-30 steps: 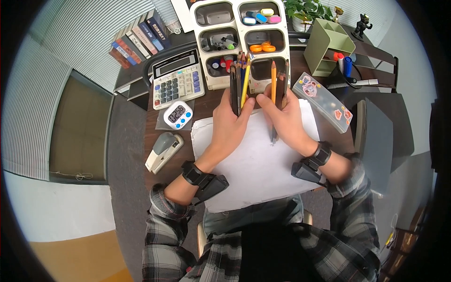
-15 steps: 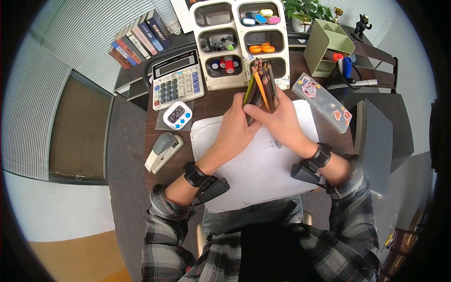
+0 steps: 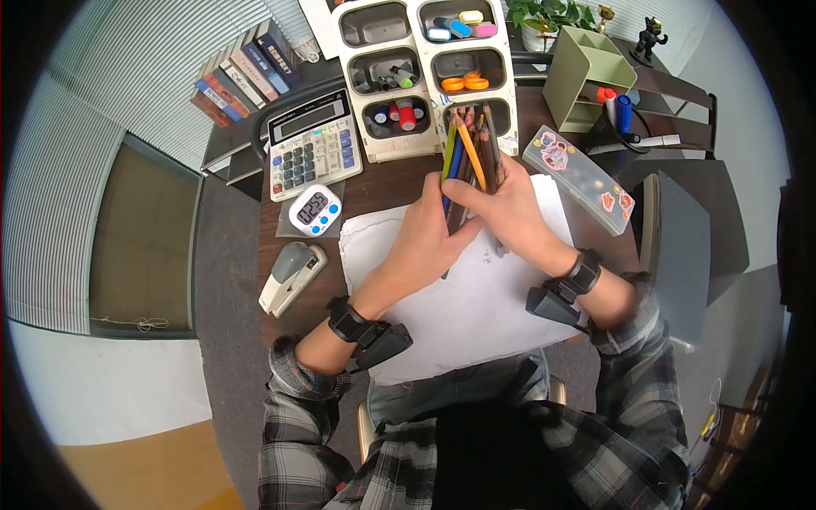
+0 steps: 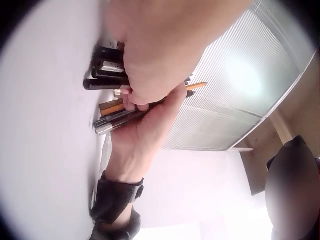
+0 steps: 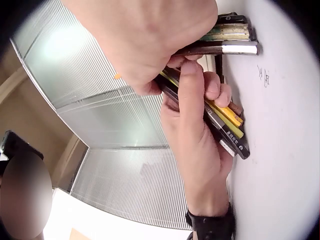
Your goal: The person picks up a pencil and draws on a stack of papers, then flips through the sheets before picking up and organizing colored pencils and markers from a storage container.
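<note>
Above the white paper [image 3: 459, 314], both hands grip a bundle of pencils [image 3: 469, 151] held upright, tips toward the organizer. The left hand [image 3: 422, 242] has its fingers round the bundle's left part, with a green and a blue pencil at that edge. The right hand [image 3: 523, 217] grips the right part, its thumb across the front near an orange pencil [image 3: 470, 153]. In the right wrist view, the left hand [image 5: 192, 135] curls round black and yellow pencils [image 5: 231, 117] whose ends are near the paper. The left wrist view shows the right hand [image 4: 145, 135] round several pencil ends.
Beyond the hands stands a white organizer [image 3: 425, 93] with erasers and markers. On the left lie a calculator [image 3: 313, 153], a timer [image 3: 315, 210] and a stapler [image 3: 292, 276]. On the right are a clear case [image 3: 578, 180], a green holder [image 3: 586, 76] and a black pen cup [image 3: 608, 143].
The hands have come together from apart, and two separate groups of pencils now form one bundle. The head view has shifted slightly.
</note>
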{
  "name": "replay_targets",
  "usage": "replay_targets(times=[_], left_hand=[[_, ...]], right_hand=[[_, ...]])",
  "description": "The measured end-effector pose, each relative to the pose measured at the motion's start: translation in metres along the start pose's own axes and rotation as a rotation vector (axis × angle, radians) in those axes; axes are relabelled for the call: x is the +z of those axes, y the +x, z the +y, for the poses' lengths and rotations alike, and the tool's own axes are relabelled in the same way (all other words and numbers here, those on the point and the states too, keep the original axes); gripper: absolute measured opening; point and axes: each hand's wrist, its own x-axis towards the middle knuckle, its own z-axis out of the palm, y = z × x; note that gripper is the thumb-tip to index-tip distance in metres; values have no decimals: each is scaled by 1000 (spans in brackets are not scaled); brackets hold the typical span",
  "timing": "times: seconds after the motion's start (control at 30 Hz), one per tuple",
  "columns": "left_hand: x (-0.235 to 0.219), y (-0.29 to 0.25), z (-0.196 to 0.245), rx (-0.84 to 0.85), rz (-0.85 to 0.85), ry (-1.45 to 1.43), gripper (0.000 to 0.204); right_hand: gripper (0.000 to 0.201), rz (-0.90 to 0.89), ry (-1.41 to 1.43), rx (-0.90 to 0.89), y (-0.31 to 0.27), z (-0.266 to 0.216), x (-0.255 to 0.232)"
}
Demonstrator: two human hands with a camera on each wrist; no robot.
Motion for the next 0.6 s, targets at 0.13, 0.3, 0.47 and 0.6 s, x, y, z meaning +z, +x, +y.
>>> replay_targets(times=[0.13, 0.3, 0.47, 0.6], left_hand=[[-2, -1, 5, -67, -103, -155, 48], [1, 0, -3, -96, -193, -428, 39], [0, 1, -8, -62, -224, -564, 32], [-2, 2, -12, -235, -274, -768, 32]], right_hand=[[31, -15, 60, 42, 0, -2, 0], [28, -50, 96, 163, -2, -16, -2], [30, -68, 168, 271, -1, -22, -4], [27, -49, 124, 255, 0, -20, -5]])
